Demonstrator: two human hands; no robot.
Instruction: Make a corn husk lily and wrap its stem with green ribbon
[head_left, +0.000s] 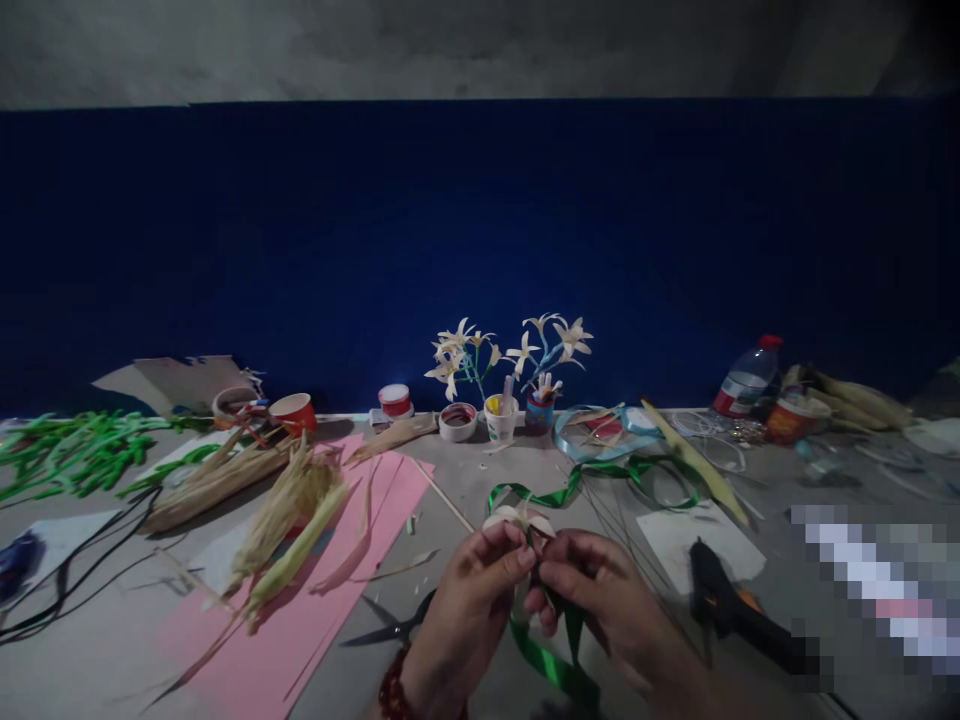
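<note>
Your left hand [480, 580] pinches a white flower [517, 514] at its base; your right hand [611, 595] grips green ribbon [551, 668] just beside it. Flower position: at your fingertips, above the grey table [341, 690].

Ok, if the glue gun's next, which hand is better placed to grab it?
Probably your right hand: the glue gun lies out on its side. Your left hand is farther off and would have to cross over. Both hands are busy at the white flower.
</note>
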